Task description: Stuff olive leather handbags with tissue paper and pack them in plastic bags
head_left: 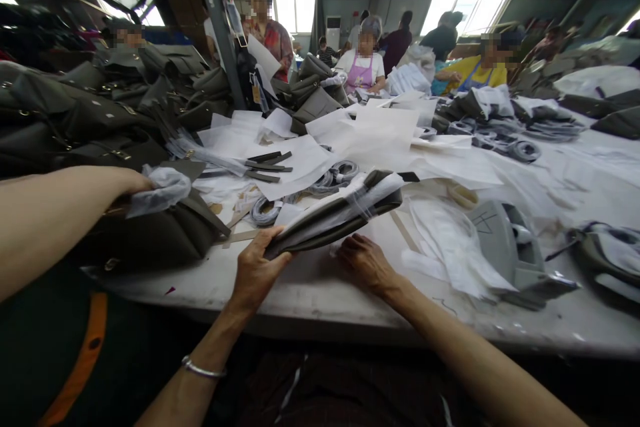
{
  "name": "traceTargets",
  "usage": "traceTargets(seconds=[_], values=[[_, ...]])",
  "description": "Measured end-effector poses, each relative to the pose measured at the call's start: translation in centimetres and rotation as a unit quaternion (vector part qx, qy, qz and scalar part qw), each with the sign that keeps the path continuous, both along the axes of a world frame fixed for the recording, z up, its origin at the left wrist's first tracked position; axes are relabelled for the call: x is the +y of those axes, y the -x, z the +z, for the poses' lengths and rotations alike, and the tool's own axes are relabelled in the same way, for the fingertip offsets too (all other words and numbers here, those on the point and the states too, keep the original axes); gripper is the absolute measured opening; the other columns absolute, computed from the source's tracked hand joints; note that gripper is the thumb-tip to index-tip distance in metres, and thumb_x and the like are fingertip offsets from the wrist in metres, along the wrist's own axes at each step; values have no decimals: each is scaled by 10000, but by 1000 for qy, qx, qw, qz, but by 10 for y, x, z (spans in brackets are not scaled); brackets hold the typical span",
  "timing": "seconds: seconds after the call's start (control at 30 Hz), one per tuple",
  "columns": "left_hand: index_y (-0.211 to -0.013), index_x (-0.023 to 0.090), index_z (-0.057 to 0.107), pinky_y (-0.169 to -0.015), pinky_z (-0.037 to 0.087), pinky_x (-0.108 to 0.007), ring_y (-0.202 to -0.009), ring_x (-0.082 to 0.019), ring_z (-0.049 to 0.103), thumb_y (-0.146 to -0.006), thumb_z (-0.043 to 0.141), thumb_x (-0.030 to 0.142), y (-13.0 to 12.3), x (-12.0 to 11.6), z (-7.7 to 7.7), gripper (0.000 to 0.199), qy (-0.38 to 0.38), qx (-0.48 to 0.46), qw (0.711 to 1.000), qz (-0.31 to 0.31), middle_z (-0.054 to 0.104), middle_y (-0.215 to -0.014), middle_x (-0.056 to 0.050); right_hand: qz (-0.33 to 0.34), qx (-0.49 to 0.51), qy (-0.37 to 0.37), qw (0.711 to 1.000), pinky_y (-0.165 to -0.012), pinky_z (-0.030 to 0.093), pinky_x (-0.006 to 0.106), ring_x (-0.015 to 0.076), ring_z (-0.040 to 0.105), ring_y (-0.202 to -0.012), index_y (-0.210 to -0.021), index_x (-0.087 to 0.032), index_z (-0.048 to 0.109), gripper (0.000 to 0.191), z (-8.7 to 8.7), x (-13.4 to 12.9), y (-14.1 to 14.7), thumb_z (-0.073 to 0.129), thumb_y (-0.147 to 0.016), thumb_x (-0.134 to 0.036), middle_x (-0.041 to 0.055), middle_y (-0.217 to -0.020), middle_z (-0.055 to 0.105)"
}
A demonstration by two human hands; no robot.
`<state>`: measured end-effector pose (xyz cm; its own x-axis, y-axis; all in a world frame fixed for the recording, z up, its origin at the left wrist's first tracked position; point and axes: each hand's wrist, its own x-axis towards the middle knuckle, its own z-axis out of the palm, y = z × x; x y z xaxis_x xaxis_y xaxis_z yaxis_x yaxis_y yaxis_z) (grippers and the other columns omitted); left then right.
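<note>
Left hand [257, 270] holds the dark bundle [333, 223], right hand [367, 263] is near its lower side

With my left hand I am grasping the lower left end of the dark bundle, thumb at one side and fingers at the other. The bundle is tilted over the front part of the table [310, 290], its right end higher, and a translucent wrap [373, 197] goes around that end. My right hand has its fingers curled just beside the lower edge; I cannot tell if it grips something. On the right of it stands a grey dispenser [493, 247], beside white thin sheets [450, 247]. Behind the bundle are wrapped coils [265, 212], dark strips [270, 165] and big white papers [385, 130]. On my left, another person's arm [60, 213] reaches to a dark bag [155, 237] with whitish wrapping [167, 190].
</note>
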<state>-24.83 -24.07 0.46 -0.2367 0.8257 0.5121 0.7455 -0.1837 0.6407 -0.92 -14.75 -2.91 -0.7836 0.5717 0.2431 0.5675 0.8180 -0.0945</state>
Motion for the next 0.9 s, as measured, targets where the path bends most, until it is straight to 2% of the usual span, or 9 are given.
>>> traceTargets(seconds=[0.13, 0.3, 0.37, 0.47, 0.57, 0.67, 0.73, 0.8, 0.9], values=[[-1192, 216, 585, -986, 504, -367, -1075, -219, 643, -840, 598, 201, -9, -5, -7, 353, -45, 78, 994, -59, 684, -1139, -57, 88, 41, -9, 995, -827, 481, 346, 222, 592, -865, -812, -168, 659, 119, -6, -35, 5, 571, -891, -174, 90, -884, 677], [-1288, 183, 529, -992, 498, -369, -1151, -222, 610, -906, 522, 132, -28, -22, -26, 386, -131, 234, 947, -174, 682, -1178, -105, 181, 71, 53, 979, -654, 471, 276, 167, 572, -718, -796, -179, 605, 199, -13, -91, -1, 468, -923, -113, 55, -811, 660], [-1292, 170, 534, -1004, 491, -367, -1152, -209, 609, -926, 470, 103, -31, -29, -33, 377, -162, 264, 931, -196, 697, -1149, -102, 225, 108, 86, 965, -639, 472, 259, 155, 573, -700, -796, -183, 602, 236, -7, -104, -6, 425, -941, -124, 49, -781, 656], [-1260, 150, 566, -1024, 481, -361, -1150, -191, 609, -954, 418, 90, -30, -34, -39, 345, -182, 275, 924, -195, 707, -1118, -96, 260, 166, 146, 940, -648, 489, 240, 142, 595, -695, -873, -175, 622, 183, 19, -108, -14, 452, -937, -154, 47, -782, 667], [-1254, 153, 579, -1027, 486, -359, -1162, -188, 603, -978, 410, 118, -28, -32, -41, 326, -179, 281, 923, -191, 706, -1120, -93, 167, 243, 162, 942, -727, 507, 236, 142, 638, -780, -956, -177, 643, 119, 53, -78, -19, 527, -929, -171, 54, -861, 694], [-1262, 157, 580, -1015, 499, -353, -1153, -187, 610, -977, 424, 123, -30, -29, -42, 327, -180, 275, 926, -184, 705, -1127, -94, 18, 258, 103, 960, -762, 509, 262, 154, 647, -804, -955, -192, 666, 108, 74, -17, -17, 566, -914, -183, 44, -878, 695], [-1252, 152, 588, -1018, 498, -348, -1151, -186, 612, -965, 440, 109, -33, -27, -43, 326, -180, 271, 929, -178, 704, -1131, -95, -28, 169, 64, 983, -845, 500, 309, 191, 642, -914, -1035, -183, 670, 171, 75, 27, -8, 595, -881, -173, 67, -995, 693], [-1236, 147, 599, -1022, 495, -347, -1153, -188, 610, -955, 454, 97, -35, -25, -45, 320, -179, 272, 930, -170, 703, -1132, -93, -45, 46, 34, 997, -926, 468, 341, 230, 600, -1048, -1175, -161, 635, 338, 70, 65, 7, 610, -840, -132, 102, -1138, 658], [-1213, 134, 614, -1018, 492, -359, -1152, -198, 605, -958, 446, 89, -38, -25, -47, 309, -191, 270, 930, -162, 704, -1131, -92, -75, -119, 12, 990, -930, 444, 350, 255, 548, -1112, -1341, -187, 544, 533, 61, 99, 35, 598, -816, -107, 123, -1251, 595]])
